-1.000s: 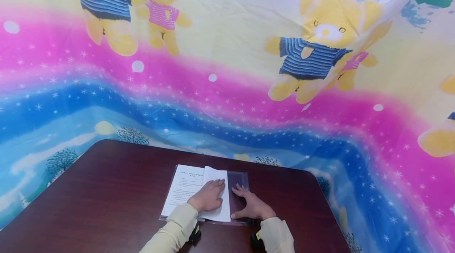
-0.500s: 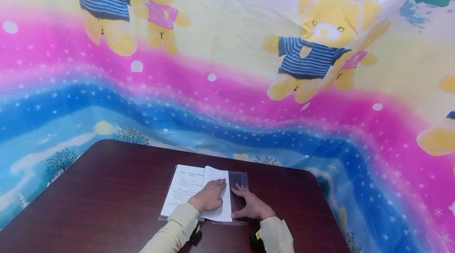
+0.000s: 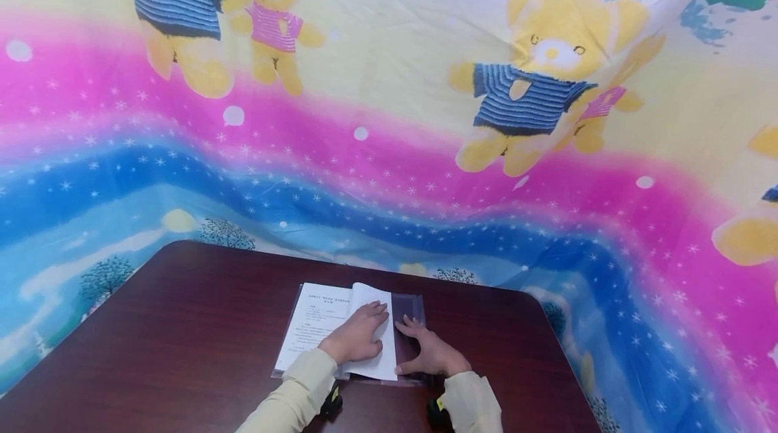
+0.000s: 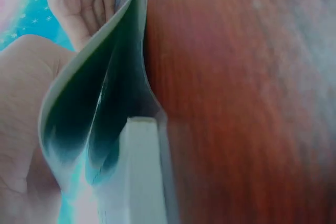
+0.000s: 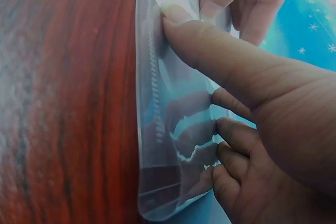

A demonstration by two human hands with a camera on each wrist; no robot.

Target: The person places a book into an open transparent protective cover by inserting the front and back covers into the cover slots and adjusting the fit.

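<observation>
A printed booklet (image 3: 313,325) lies on the table in a clear plastic cover (image 3: 410,303). One white sheet (image 3: 368,294) is turned over to the right, across part of the clear cover. My left hand (image 3: 358,334) rests palm down on that sheet, its fingers pointing away from me. To its right, my right hand (image 3: 434,350) touches the clear cover with spread fingers, the thumb tip at the sheet's lower right corner. From the left wrist, the sheet and plastic curve up beside a thick white stack edge (image 4: 143,166). The right wrist view shows fingertips against the transparent plastic (image 5: 157,156).
The dark red-brown table (image 3: 182,332) extends around the booklet on all sides. Behind it hangs a colourful cloth (image 3: 377,169) printed with teddy bears and snowflakes. Black wrist cameras (image 3: 331,402) sit under both pale yellow sleeves (image 3: 474,402).
My left hand shifts slightly, its fingers a touch higher on the turned sheet. The sheet's right edge edges slightly to the right. My right hand stays in place.
</observation>
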